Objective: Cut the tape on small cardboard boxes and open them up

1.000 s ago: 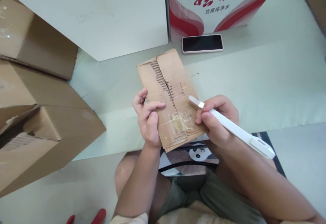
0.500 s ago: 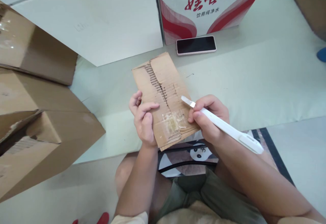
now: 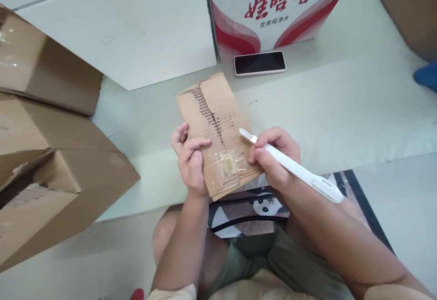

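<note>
My left hand (image 3: pixel 190 160) grips the left edge of a torn brown cardboard piece (image 3: pixel 218 122), thumb on top and fingers curled behind it. The piece has a ragged split down its middle and a patch of clear tape near its lower end. My right hand (image 3: pixel 275 159) is closed on a white utility knife (image 3: pixel 293 167). It also pinches the card's right edge. The short blade points up and left and rests over the card's right half.
A phone (image 3: pixel 260 63) lies face up behind the card, in front of a red and white printed carton (image 3: pixel 273 8). Brown cardboard boxes (image 3: pixel 51 154) stand at the left. A white box (image 3: pixel 129 27) is at the back. A panda-print mat (image 3: pixel 266 204) lies under my arms.
The view has shifted slightly, so everything sits a little further left and the phone lower. Both hands keep the same hold on the card and knife.
</note>
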The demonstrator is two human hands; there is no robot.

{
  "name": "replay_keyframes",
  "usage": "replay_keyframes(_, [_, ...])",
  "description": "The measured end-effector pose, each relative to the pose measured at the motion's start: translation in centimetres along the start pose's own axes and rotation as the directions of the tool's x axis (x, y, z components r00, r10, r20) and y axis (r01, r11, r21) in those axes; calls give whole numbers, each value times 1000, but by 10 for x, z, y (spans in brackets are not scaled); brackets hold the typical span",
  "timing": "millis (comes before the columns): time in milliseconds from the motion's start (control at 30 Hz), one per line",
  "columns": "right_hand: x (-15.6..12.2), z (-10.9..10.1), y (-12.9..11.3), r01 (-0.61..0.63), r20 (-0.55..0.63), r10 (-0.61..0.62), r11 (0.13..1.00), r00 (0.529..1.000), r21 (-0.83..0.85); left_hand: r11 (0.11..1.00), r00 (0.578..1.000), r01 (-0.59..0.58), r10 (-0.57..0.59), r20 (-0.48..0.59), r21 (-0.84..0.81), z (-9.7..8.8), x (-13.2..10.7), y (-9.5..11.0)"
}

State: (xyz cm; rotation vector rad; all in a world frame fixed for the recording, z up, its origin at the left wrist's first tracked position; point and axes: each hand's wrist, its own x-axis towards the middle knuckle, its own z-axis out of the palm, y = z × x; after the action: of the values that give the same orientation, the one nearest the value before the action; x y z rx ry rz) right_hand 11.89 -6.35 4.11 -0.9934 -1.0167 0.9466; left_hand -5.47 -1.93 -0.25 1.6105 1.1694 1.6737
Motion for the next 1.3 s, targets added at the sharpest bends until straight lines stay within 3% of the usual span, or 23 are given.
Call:
replay_keyframes(367, [-1,-5,3,25,62,-21,997,998,-73,1000,999,-10,9,32,20,-3,4,-1])
replay_keyframes(500, [-6,-7,8,194,-96,-202,977,975,-93,999,1000,4,-5,13,35,-5,7,3])
replay_keyframes(567, [-4,-8,11,210,-213,-235,969,948,-133,999,1000,12,-12,-9,41,-8,8,2])
replay_keyframes(667, [4,-11,16,115,-313,-171,975,934,-188,999,1000,27,-27,-14,37,-14,12,-2])
replay_keyframes(733, [10,-14,21,41,-313,-99,981,945,-188,999,1000,14,-13,-24,37,-20,16,-7])
replay_keyframes(933, [14,-21,38,-196,-205,142,943,968,-269,999,998,-27,28,-49,23,-42,26,-23])
replay_keyframes(1133, [12,-17,42,-280,-13,285,930,958,-239,999,994,-11,14,-105,35,-53,31,-26])
replay_keyframes(1300, [15,-14,36,-347,-36,361,858,932,-378,998,985,41,-32,-172,51,-54,33,-19])
